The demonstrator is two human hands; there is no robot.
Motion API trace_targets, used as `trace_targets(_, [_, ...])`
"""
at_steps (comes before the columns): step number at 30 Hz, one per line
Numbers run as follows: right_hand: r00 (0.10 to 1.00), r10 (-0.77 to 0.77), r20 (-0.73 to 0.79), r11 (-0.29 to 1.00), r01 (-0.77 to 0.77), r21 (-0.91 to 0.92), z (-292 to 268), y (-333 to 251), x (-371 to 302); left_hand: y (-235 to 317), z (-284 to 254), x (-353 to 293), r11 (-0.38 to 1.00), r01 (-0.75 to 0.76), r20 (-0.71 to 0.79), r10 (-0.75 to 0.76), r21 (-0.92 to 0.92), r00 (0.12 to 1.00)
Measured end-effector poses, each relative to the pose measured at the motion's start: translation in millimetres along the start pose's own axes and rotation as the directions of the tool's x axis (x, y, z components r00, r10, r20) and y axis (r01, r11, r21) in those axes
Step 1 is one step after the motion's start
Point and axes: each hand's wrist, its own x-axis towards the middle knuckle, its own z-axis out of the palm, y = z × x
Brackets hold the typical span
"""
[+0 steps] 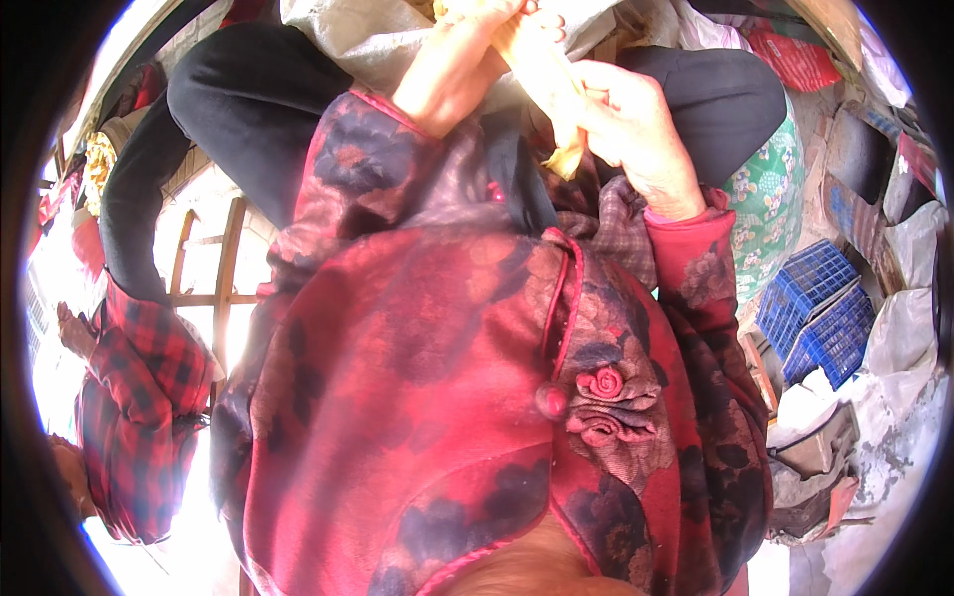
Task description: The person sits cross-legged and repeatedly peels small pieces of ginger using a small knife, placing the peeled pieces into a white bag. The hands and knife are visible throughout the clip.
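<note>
A long pale-yellow piece (537, 68), papery and husk-like, lies between my two hands at the top of the view. Its lower end narrows to a loose yellow flap (566, 159). My left hand (467, 50) is closed around its upper part, and bright light washes out the fingertips there. At the right side of the piece, my right hand (626, 114) pinches its edge between thumb and fingers. Glare keeps me from telling its exact kind. Whitish sacking (373, 40) spreads behind my hands, across my dark-trousered legs.
At left sits another person in a red-and-black plaid sleeve (149, 368), near a wooden frame (227, 258). A green patterned sack (773, 189) bulges by my right knee. Blue plastic crates (815, 308), plastic sheets and a red bag (793, 60) lie to the right.
</note>
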Motion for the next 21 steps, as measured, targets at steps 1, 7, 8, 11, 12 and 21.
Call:
trace_targets(1, [0.999,-0.027,-0.044,1.000,0.027,-0.007,0.6,0.3,4.1,-0.1,21.5,-9.0,0.998,0.012,-0.006,-0.012,-0.057,1.000])
trace_targets(7, [0.999,-0.034,-0.022,0.998,0.033,-0.046,10.0,5.4,15.7,9.3,29.9,-15.6,0.996,-0.070,0.120,0.077,-0.062,0.990])
trace_targets(8, [1.000,-0.008,-0.020,1.000,0.008,-0.016,10.1,1.1,11.3,7.5,28.8,-14.7,0.995,-0.074,0.107,0.080,-0.066,0.991])
trace_targets(11, [0.996,-0.001,-0.089,1.000,0.002,0.015,9.2,-6.5,-2.8,-1.3,13.4,-10.3,0.961,-0.002,0.127,0.039,-0.275,0.991])
trace_targets(12, [0.993,-0.069,-0.094,0.995,0.076,0.072,9.4,1.3,2.2,2.2,17.0,-3.7,0.976,0.041,0.187,0.000,-0.216,0.982])
trace_targets(21, [0.944,-0.328,-0.045,0.902,0.327,0.283,17.5,-11.9,-10.6,-0.7,9.1,-8.3,0.991,-0.136,0.266,0.134,-0.009,0.955])
